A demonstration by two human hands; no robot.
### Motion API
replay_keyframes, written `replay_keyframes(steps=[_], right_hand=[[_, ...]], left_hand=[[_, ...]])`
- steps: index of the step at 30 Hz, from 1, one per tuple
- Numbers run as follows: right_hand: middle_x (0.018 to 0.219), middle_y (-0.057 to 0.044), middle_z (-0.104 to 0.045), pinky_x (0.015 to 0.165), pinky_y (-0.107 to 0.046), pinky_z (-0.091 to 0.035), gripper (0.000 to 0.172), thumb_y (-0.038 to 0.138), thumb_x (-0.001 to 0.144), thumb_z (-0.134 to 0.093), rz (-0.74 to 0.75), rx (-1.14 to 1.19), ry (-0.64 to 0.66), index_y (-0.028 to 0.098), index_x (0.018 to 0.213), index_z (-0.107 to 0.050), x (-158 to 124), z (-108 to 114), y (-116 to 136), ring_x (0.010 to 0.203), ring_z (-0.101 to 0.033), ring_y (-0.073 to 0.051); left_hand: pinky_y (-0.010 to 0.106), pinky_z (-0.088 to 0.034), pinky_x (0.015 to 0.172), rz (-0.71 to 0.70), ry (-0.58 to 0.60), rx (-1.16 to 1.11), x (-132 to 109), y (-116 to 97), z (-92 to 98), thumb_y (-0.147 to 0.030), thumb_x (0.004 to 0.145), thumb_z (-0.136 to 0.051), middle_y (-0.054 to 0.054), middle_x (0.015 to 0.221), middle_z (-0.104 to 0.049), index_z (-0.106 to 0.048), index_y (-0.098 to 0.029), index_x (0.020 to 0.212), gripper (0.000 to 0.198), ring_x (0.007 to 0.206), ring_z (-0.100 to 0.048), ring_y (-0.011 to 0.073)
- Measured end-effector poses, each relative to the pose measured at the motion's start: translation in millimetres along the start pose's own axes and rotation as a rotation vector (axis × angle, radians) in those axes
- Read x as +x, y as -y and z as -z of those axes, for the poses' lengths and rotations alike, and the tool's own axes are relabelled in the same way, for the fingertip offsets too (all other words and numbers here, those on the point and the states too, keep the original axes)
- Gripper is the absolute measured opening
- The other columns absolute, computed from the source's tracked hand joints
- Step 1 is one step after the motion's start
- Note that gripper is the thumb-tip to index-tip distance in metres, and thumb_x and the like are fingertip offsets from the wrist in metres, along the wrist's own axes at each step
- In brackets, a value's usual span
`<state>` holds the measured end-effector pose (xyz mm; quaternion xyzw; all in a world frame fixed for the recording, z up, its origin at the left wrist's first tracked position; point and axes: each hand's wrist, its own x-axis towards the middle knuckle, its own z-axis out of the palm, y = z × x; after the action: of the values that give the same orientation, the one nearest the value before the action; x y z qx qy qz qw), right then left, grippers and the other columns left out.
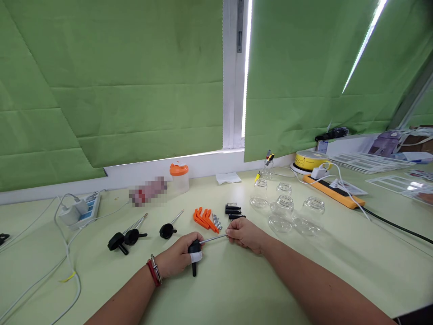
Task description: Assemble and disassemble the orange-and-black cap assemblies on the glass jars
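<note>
Two bare forearms come in from the lower edge and meet over the pale green table (pixel 237 293). The left hand (pixel 177 259), with a red band and a metal bangle at its wrist and white tape on one finger, is curled tight around the black head of a black-knobbed rod (pixel 195 248). The right hand (pixel 245 234) pinches the far end of the rod's thin metal shaft between thumb and fingertips. The rod lies almost level, just above the tabletop.

Left of the held rod lie three more loose knobbed rods (pixel 133 234), two of them crossing and one apart. Just behind it sits a fanned stack of orange clips (pixel 202 218); they overlap too closely for a sure count. A small bunch of metal pins (pixel 217 221) touches the clips, and three black comb-like pieces (pixel 233 211) are stacked beside the pins. Behind and to the right of the rod stand four empty glass jars (pixel 282 212), and a fifth jar (pixel 267 169) behind them holds pens. One orange-lidded cup (pixel 179 177) stands well behind the rod near the white sill (pixel 203 162), which bounds the table at the back.

Two power strips lie out, a white one (pixel 79 210) far left with cables trailing forward, and an orange one (pixel 333 189) far right with a black cord running off to the right. Bare tabletop spreads in front of the rod and to its right, below the jars.
</note>
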<state>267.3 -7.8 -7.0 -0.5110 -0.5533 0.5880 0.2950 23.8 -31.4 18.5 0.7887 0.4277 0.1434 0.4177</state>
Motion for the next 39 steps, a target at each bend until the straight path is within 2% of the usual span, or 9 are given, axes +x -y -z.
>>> replay_keyframes(steps=[4, 10, 18, 21, 24, 27, 30, 35, 39], right_hand=[[0.053, 0.002, -0.053, 0.04, -0.018, -0.022, 0.025, 0.034, 0.079, -0.052, 0.02, -0.056, -0.005, 0.014, 0.063, -0.053, -1, -3, 3, 0.037, -0.029, -0.003], [0.054, 0.001, -0.053, 0.045, -0.019, -0.027, 0.034, 0.042, 0.082, -0.048, 0.054, -0.086, -0.011, 0.015, 0.062, -0.051, 5, -4, -9, 0.044, -0.036, -0.006], [0.052, 0.001, -0.051, 0.041, -0.019, -0.024, 0.046, 0.055, 0.082, -0.043, 0.063, -0.091, 0.02, 0.015, 0.059, -0.051, 2, -3, -4, 0.04, -0.031, -0.004], [0.061, 0.001, -0.056, 0.036, -0.019, -0.022, 0.043, 0.057, 0.08, -0.044, 0.029, 0.007, 0.103, 0.016, 0.071, -0.053, 0, 2, -1, 0.038, -0.032, -0.003], [0.068, 0.003, -0.059, 0.035, -0.017, -0.023, 0.029, 0.047, 0.076, -0.056, 0.069, 0.074, 0.161, 0.019, 0.082, -0.051, 0, 6, -1, 0.038, -0.035, -0.003], [0.065, 0.005, -0.058, 0.035, -0.016, -0.023, 0.025, 0.038, 0.073, -0.061, 0.074, 0.073, 0.16, 0.02, 0.083, -0.048, 0, 7, -2, 0.038, -0.035, -0.002], [0.064, 0.005, -0.058, 0.034, -0.016, -0.022, 0.022, 0.037, 0.074, -0.06, 0.066, 0.061, 0.138, 0.019, 0.077, -0.048, 0, 5, -1, 0.037, -0.034, -0.002], [0.058, 0.003, -0.056, 0.033, -0.017, -0.02, 0.032, 0.045, 0.081, -0.049, 0.039, 0.002, 0.111, 0.017, 0.066, -0.049, 1, 1, 0, 0.034, -0.031, -0.002], [0.057, 0.003, -0.055, 0.033, -0.018, -0.022, 0.039, 0.051, 0.082, -0.045, 0.04, 0.002, 0.103, 0.016, 0.066, -0.051, 2, 2, -2, 0.035, -0.032, -0.002]], left_hand=[[0.024, -0.038, 0.069, -0.007, -0.003, 0.006, 0, -1, 0.1, -0.032, 0.077, -0.052, -0.002, 0.083, -0.047, -0.049, -0.02, 0.093, 0.02, 0.075, -0.041, 0.0131], [0.024, -0.038, 0.068, -0.021, 0.005, 0.0, 0, 0, -0.2, -0.032, 0.078, -0.052, -0.002, 0.083, -0.047, -0.048, -0.021, 0.093, 0.02, 0.074, -0.04, 0.0126], [0.023, -0.037, 0.067, -0.019, 0.007, -0.049, 2, 4, -0.5, -0.031, 0.077, -0.052, -0.003, 0.082, -0.046, -0.048, -0.02, 0.093, 0.019, 0.073, -0.04, 0.012], [0.024, -0.037, 0.068, -0.023, 0.002, -0.076, 2, 5, 0.1, -0.031, 0.077, -0.053, -0.002, 0.082, -0.046, -0.049, -0.02, 0.094, 0.02, 0.072, -0.04, 0.012], [0.024, -0.038, 0.068, -0.02, -0.009, -0.075, 3, 6, 0.2, -0.032, 0.077, -0.053, -0.002, 0.081, -0.046, -0.049, -0.02, 0.094, 0.021, 0.072, -0.04, 0.0121], [0.024, -0.038, 0.067, -0.013, -0.011, -0.078, 3, 5, -0.1, -0.033, 0.077, -0.053, -0.002, 0.081, -0.046, -0.049, -0.02, 0.093, 0.021, 0.071, -0.04, 0.0119], [0.023, -0.037, 0.067, -0.009, -0.005, -0.082, 2, 4, -0.1, -0.033, 0.077, -0.054, -0.003, 0.081, -0.045, -0.049, -0.02, 0.093, 0.021, 0.071, -0.04, 0.0117], [0.023, -0.037, 0.067, -0.008, 0.001, -0.087, 3, 4, 0.4, -0.033, 0.077, -0.054, -0.003, 0.081, -0.045, -0.049, -0.02, 0.092, 0.021, 0.072, -0.04, 0.0118], [0.023, -0.037, 0.067, -0.008, -0.004, -0.093, 4, 6, 0.6, -0.032, 0.077, -0.054, -0.003, 0.081, -0.045, -0.049, -0.02, 0.093, 0.021, 0.071, -0.039, 0.0116]])
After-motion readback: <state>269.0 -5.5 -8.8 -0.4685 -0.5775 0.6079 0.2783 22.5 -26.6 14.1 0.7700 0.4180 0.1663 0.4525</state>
